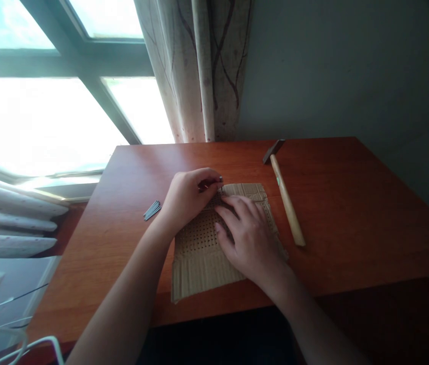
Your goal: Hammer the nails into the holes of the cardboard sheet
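My left hand (pixel 189 195) is closed in a pinch around a thin metal nail (pixel 221 179), which stands roughly upright over the far part of a cardboard sheet (pixel 207 274). A grid of small dark holes (pixel 195 235) covers the middle of the sheet. My right hand (pixel 248 233) rests on the sheet's right side with its fingers spread, the fingertips close to the nail. Both hands hide part of the holes. Beside my left wrist lies a small bunch of nails (pixel 152 210) on the table.
A hammer (pixel 286 200) with a wooden handle lies right of the cardboard, its head towards the back. The reddish-brown table (pixel 351 213) meets a wall and a curtain (pixel 199 71). A window (pixel 47 121) is at the left; white cables (pixel 47 340) hang near the lower left corner.
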Tool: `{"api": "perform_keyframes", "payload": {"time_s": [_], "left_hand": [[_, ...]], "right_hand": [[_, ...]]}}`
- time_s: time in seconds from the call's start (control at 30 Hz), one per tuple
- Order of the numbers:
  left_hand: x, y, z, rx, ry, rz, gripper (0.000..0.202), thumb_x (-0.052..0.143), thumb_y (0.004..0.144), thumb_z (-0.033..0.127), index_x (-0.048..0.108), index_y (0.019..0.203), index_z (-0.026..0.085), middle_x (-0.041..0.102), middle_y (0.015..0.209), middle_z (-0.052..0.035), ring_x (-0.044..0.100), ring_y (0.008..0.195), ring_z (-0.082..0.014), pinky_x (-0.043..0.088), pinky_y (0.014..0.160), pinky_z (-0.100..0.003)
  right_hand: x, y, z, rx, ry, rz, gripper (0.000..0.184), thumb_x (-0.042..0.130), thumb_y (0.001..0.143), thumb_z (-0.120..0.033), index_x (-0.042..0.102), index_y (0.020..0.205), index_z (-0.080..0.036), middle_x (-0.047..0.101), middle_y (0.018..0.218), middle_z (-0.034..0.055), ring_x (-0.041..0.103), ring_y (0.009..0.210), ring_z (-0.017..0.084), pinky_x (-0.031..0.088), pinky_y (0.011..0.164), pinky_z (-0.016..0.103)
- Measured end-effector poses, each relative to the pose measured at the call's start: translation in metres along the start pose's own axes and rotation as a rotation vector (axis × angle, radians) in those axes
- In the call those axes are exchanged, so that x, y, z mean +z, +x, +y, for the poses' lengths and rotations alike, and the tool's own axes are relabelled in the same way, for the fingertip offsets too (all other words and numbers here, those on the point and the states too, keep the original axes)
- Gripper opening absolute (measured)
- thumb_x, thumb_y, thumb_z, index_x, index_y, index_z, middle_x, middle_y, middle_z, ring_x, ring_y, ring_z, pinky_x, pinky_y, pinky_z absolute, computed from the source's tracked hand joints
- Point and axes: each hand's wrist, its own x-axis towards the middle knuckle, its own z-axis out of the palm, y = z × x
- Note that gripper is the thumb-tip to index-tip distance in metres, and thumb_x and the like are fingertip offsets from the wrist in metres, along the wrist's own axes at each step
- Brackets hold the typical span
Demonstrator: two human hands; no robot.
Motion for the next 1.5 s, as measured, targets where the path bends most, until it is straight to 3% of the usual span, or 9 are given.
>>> {"api": "perform_keyframes", "payload": {"time_s": [1.07,1.23,1.37,1.5], "left_hand": [[0.002,0.000,0.004,-0.005,0.101,0.014,0.013,0.063,0.084,0.022,0.074,0.089,0.020,0.078,0.083,-0.0027,0.071,0.074,-0.0178,0.054,0.069,-0.027],[0.005,-0.002,0.004,0.003,0.118,0.037,0.013,0.062,0.085,0.023,0.074,0.090,0.020,0.078,0.084,-0.0028,0.071,0.071,-0.0174,0.055,0.069,-0.027],[0.006,-0.003,0.002,0.006,0.127,0.053,0.011,0.064,0.085,0.024,0.074,0.089,0.021,0.078,0.082,-0.0023,0.071,0.071,-0.0179,0.054,0.067,-0.028],[0.007,-0.003,0.002,0.004,0.126,0.048,0.010,0.064,0.085,0.021,0.074,0.087,0.022,0.077,0.079,-0.0012,0.070,0.069,-0.0169,0.053,0.065,-0.028]], "right_hand": [[0.001,0.001,0.000,0.003,-0.002,-0.006,0.031,0.051,0.097,-0.026,0.067,0.123,-0.017,0.062,0.133,0.0128,0.051,0.128,0.029,0.043,0.106,0.050],[-0.007,0.000,0.001,0.007,0.146,0.000,0.031,0.054,0.097,-0.026,0.065,0.124,-0.020,0.062,0.134,0.0116,0.052,0.130,0.027,0.044,0.110,0.050],[-0.028,-0.005,0.032,0.105,0.398,0.065,0.029,0.050,0.099,-0.029,0.063,0.126,-0.026,0.064,0.132,0.0070,0.061,0.122,0.022,0.053,0.102,0.042],[-0.036,-0.014,0.099,0.372,0.184,0.273,0.034,0.053,0.096,-0.040,0.065,0.120,-0.020,0.067,0.119,0.0127,0.067,0.098,0.023,0.057,0.085,0.040]]}}
